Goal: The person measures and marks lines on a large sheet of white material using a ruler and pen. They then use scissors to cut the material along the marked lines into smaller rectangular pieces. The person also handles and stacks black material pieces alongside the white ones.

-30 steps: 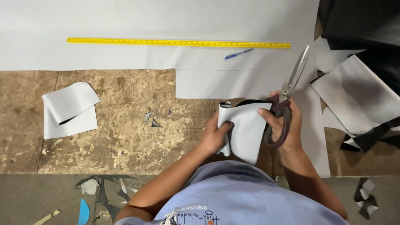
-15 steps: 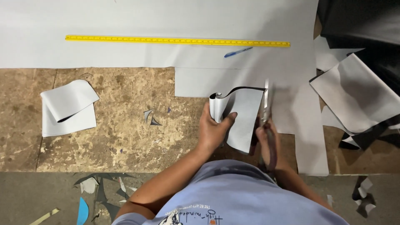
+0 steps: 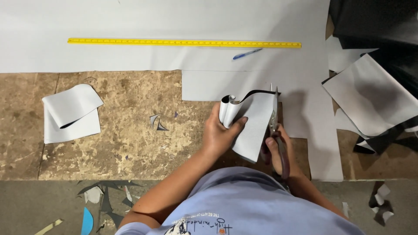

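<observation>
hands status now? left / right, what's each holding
Left hand: closed on the folded grey sheet, fingers curled over its rolled edge.
Right hand: closed in the handles of the scissors, blades along the sheet's right edge.

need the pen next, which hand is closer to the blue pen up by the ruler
Right. The right hand, gripping the scissors, sits almost straight below the blue pen. The left hand, holding the folded grey sheet, is lower and further left.
</observation>
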